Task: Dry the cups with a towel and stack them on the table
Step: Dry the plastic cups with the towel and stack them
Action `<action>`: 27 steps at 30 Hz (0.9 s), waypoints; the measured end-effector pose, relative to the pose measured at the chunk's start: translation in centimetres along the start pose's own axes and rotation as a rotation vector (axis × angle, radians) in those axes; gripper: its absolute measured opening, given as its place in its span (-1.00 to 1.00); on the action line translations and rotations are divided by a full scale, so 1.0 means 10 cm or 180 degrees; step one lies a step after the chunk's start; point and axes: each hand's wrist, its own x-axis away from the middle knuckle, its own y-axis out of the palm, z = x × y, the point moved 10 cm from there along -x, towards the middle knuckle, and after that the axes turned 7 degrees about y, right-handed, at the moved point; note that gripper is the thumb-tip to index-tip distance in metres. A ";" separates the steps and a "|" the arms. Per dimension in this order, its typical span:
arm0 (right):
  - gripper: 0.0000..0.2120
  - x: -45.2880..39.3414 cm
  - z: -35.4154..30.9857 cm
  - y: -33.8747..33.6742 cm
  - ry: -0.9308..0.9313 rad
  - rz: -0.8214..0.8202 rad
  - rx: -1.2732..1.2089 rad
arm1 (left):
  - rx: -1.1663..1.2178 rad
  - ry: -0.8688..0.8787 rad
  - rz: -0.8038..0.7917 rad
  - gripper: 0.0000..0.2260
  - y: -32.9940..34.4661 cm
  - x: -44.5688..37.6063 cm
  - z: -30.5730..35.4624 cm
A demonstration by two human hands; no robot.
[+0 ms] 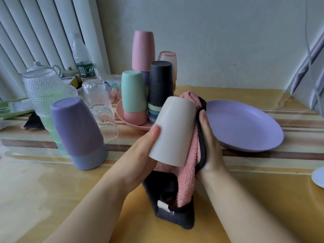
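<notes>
My left hand (140, 155) grips a cream cup (173, 130), tilted with its base up and away from me. My right hand (209, 144) holds a pink and black towel (188, 176) against the cup's right side; the towel hangs down to the table. To the left stands a stack of two upside-down purple cups (78, 130). Behind, on a pink plate (126, 121), a mint cup (133, 92) sits over a pink one, beside a black cup (160, 85) topping a stack. A tall pink cup (143, 50) rises behind them.
An empty purple plate (245, 125) lies right of my hands. Two clear glasses (100, 106), a dimpled glass jug (42, 92) and a water bottle (82, 58) crowd the back left. A white disc (319, 176) shows at the right edge. The wall is close behind.
</notes>
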 end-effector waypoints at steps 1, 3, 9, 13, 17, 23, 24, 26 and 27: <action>-0.66 0.00 0.04 0.05 0.0028 -0.0087 -0.0015 | 0.0256 -0.0063 0.0013 -0.62 0.01 0.00 0.01; -0.42 -0.02 0.10 0.07 -0.0040 -0.0089 0.0267 | 0.0468 -0.0121 0.0062 -0.64 0.00 -0.01 0.02; -0.33 -0.03 0.06 0.06 -0.0174 0.0136 0.0892 | 0.0084 -0.0019 0.0380 -0.61 -0.15 -0.03 0.05; -0.50 0.01 -0.14 -0.01 -0.0523 0.0241 0.0898 | -0.1444 0.0922 0.1167 -0.53 -0.40 0.00 0.32; -0.53 0.02 -0.12 0.12 -0.0640 0.0128 0.1083 | -0.1998 0.1192 0.1127 -0.47 -0.26 0.06 0.38; -0.42 0.04 0.15 0.29 -0.0308 -0.0071 0.1210 | -0.1887 0.1064 0.1257 -0.55 -0.36 0.05 0.40; -0.40 0.05 0.21 0.33 -0.0242 -0.0138 0.1221 | -0.1744 0.1088 0.1380 -0.59 -0.41 0.06 0.43; -0.45 0.07 0.25 0.43 -0.0337 -0.0261 0.1226 | -0.1355 0.1124 0.1394 -0.61 -0.48 0.05 0.46; -0.46 0.09 0.24 0.45 -0.0427 -0.0261 0.1251 | -0.1195 0.1075 0.1326 -0.59 -0.48 0.03 0.45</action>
